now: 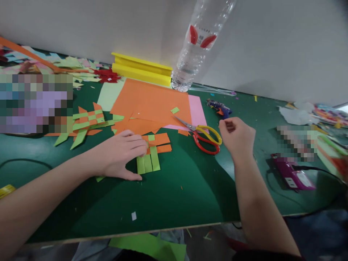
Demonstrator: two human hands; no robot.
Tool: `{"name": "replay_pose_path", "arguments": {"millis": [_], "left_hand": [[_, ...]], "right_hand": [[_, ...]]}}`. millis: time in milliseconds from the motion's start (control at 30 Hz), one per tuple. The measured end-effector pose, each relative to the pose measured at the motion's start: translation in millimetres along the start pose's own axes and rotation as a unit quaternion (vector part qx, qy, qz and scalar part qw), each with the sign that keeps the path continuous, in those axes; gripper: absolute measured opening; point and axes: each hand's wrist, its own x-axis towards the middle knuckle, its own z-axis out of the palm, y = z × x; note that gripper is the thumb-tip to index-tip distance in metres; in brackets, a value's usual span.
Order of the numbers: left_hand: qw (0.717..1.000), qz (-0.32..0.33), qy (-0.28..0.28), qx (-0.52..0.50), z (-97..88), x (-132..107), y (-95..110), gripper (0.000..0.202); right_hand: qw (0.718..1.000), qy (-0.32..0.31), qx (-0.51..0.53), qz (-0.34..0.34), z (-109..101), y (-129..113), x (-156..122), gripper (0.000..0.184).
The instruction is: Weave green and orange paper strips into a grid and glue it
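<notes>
My left hand (122,154) rests over a small weave of orange and light green paper strips (148,159), its fingers lying on the left part and hiding it. The thumb is stretched out, apart from the fingers, near the table surface. My right hand (237,137) is curled into a loose fist just right of the scissors, and nothing shows in it. The scissors (205,139), with one yellow and one red handle, lie with their blades pointing at the orange paper sheet (152,101). A second orange and green paper weave (88,121) lies to the left.
A clear plastic bottle (190,54) and a yellow folded strip (141,69) stand by the wall. A dark blue glue gun (220,107) lies beyond my right hand. A purple box with a cable (293,174) sits at right. Paper scraps (78,67) pile up at back left.
</notes>
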Motion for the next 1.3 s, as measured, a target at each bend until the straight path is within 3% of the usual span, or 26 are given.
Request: {"name": "replay_pose_path", "arguments": {"millis": [167,367,633,833,1100,1300], "left_hand": [[1.000,0.017,-0.008,0.018,-4.9,1,2,0.032],[0.998,0.028,0.037,0.041,-6.3,1,3,0.018],[0.986,-0.087,0.109,-0.087,-8.4,1,-3,0.020],[0.971,-0.134,0.104,-0.171,-3.9,2,-12,0.028],[0.961,-0.173,0.103,-0.192,-8.7,3,-13,0.033],[0.953,-0.189,0.095,-0.217,-10.6,5,-13,0.039]], "right_hand": [[1.000,-0.013,0.021,0.020,3,6,2,0.018],[0.998,-0.023,0.038,0.037,8,10,3,0.017],[0.997,0.041,0.034,0.049,10,18,7,0.016],[0.998,0.054,-0.002,0.044,24,35,13,0.033],[0.980,-0.075,-0.140,0.122,42,51,44,0.037],[0.962,-0.138,-0.165,0.168,52,53,64,0.039]]}}
